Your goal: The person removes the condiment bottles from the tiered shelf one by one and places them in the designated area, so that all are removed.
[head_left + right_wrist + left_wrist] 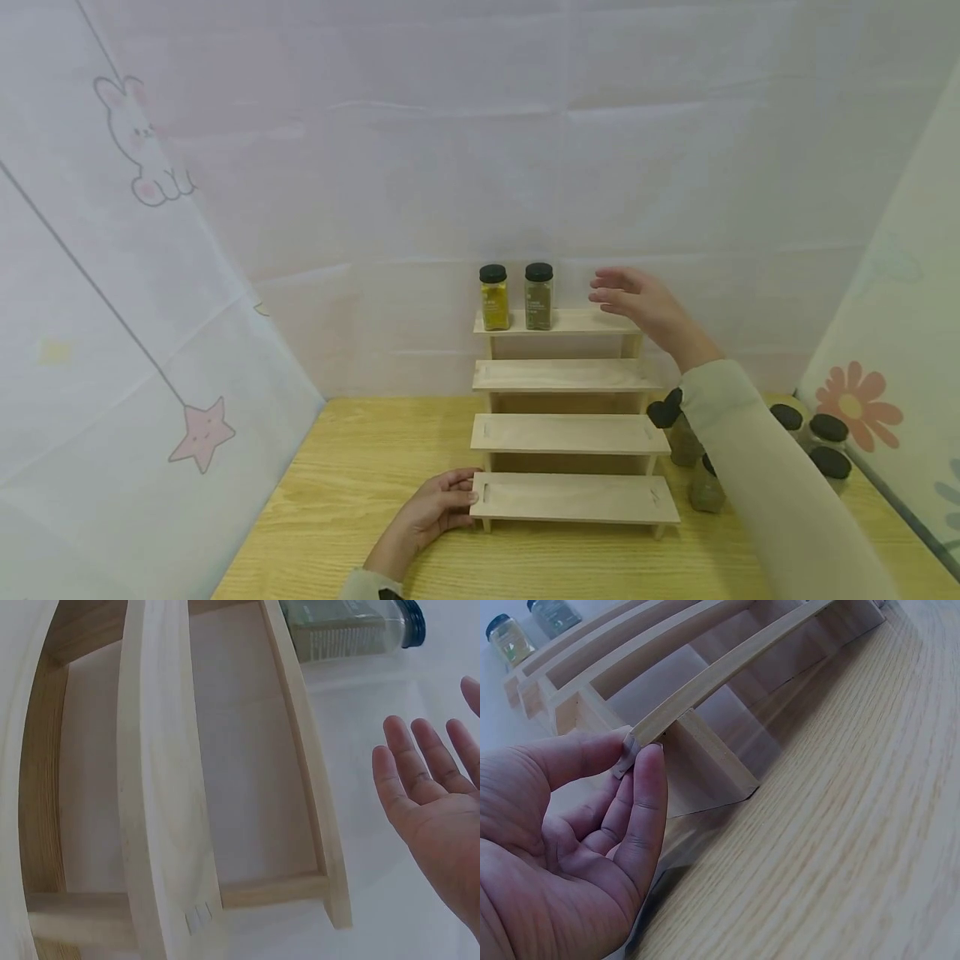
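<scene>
A stepped wooden rack [570,498] with several shelves stands on the table. My left hand [438,510] pinches the left end of its lowest shelf between thumb and fingers, as the left wrist view shows close up. My right hand [643,304] is raised near the right end of the top shelf, fingers extended and holding nothing. On that top shelf, toward the left, stand a jar of yellow spice [495,298] and a jar of greenish-brown spice [538,297], both black-lidded and upright. The greenish-brown jar [341,634] also shows in the right wrist view.
Right of the rack, several black-lidded jars stand on the wood-grain table [360,467], among them a greenish jar [707,487] and a jar [828,433] farther right. My right forearm partly hides this group. A pale printed sheet [420,208] hangs behind and at both sides.
</scene>
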Demonstrator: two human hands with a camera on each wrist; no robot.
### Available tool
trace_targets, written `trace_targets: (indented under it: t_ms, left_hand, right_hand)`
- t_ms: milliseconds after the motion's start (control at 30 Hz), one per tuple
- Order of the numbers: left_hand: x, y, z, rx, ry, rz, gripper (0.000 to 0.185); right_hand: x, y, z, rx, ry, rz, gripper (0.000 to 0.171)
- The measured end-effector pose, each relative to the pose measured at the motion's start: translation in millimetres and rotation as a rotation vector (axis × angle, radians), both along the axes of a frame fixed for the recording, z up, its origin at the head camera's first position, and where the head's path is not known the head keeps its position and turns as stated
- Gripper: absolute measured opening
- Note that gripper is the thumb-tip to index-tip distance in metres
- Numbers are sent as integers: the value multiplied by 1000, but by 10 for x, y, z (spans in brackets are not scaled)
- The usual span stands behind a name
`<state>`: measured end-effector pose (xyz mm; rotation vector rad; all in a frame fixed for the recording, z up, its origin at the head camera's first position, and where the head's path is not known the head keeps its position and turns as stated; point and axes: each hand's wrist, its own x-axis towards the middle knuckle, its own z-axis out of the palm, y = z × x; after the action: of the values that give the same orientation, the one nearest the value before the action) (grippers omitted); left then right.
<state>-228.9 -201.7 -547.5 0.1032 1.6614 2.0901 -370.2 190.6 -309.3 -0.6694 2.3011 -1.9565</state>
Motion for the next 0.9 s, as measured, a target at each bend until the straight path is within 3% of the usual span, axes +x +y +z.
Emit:
trace_targets:
  t_ms: [200, 900]
  left_hand:
    - [15, -7, 8, -14, -14, 14, 68]
    - [4, 13, 26, -33, -4, 8, 69]
  right_hand:
    - [-77, -205, -1, -34, -10, -40, 58]
    - [-258, -625, 41, -65, 2, 12, 64]
